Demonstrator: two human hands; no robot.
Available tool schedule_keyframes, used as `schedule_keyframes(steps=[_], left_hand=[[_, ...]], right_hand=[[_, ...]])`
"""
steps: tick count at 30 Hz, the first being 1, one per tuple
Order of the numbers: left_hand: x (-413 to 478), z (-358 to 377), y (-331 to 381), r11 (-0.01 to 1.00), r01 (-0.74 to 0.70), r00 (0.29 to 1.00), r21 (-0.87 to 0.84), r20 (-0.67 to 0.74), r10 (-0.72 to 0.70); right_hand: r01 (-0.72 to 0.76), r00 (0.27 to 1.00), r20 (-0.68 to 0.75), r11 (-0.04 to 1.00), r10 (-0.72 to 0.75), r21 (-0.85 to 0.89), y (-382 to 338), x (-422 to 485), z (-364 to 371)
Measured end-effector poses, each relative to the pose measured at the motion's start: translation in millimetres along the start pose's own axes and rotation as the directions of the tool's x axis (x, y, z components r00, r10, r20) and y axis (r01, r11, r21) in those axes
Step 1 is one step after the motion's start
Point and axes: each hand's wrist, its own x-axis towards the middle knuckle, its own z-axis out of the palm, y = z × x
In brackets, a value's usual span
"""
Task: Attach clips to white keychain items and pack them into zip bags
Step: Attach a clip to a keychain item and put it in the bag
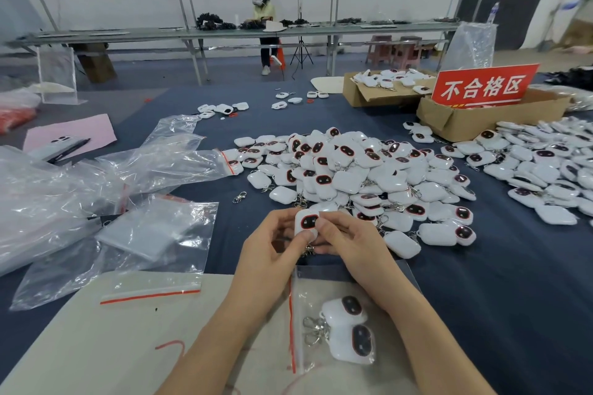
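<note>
Head view, lower centre: a white rounded plastic keychain item (pixel 307 222) with a dark oval face is pinched between the curled fingers of the left hand (pixel 272 250) and the right hand (pixel 349 244), and a silver metal clip (pixel 308 249) hangs beneath it. Lower in the frame, a clear red-striped zip bag (pixel 308 292) holds two more. Above lies a heap of white keychain items (pixel 353 176); clear empty plastic bags (pixel 154 228) spread at left.

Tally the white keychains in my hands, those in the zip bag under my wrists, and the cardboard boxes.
Held white keychain, gripped by left hand and right hand: 1
Bagged white keychains in the zip bag: 2
Cardboard boxes: 2
Total: 5
</note>
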Motion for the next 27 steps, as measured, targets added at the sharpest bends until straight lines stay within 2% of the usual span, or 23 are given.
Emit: schedule_keyframes(steps=[3,7,12,15,20,27], left_hand=[[-1,-1,1,1.000,-0.013,0.999,-0.001,0.045,0.014],[-2,0,1,0.997,-0.046,0.996,0.057,0.076,0.041],[-2,3,-2,0.996,-0.028,1.000,0.079,0.011,0.027],[0,2,-2,0.994,-0.026,0.999,0.107,-0.024,0.029],[0,1,-4,0.989,-0.047,0.998,0.137,-0.032,0.052],[-1,1,-5,1.000,0.022,0.999,0.020,-0.040,-0.021]], right_hand=[[0.000,1.000,0.007,1.000,0.001,-0.016,-2,-1,0],[-0.037,0.998,0.050,0.997,0.033,0.073,-7,-4,2],[-0.127,0.979,0.191,0.955,0.077,0.268,-11,-10,2],[-0.135,0.968,0.243,0.952,0.067,0.273,-10,-10,3],[-0.046,0.993,0.113,0.993,0.034,0.105,-7,-7,9],[-0.128,0.992,0.026,0.981,0.126,0.143,-8,-8,10]])
